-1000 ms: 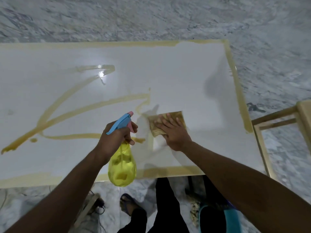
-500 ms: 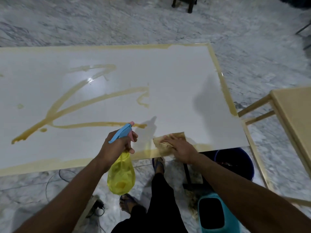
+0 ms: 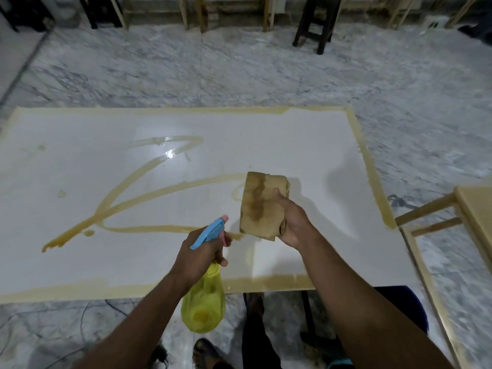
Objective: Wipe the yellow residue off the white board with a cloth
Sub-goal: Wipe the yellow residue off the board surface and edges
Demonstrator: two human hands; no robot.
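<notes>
The white board lies flat in front of me, with yellow residue streaked in long curved lines across its middle and along its edges. My right hand holds a folded tan cloth lifted off the board, its stained face turned toward me. My left hand grips the neck of a yellow spray bottle with a blue trigger head, held over the board's near edge.
A wooden table frame stands at the right beside the board. A dark blue bucket sits under the board's right corner. Stools and wooden legs line the far wall. Marble floor surrounds the board.
My right hand has lifted the cloth off the board's near edge and turned it face up. The head has tilted up, showing more floor. The bottle hand has barely moved.
</notes>
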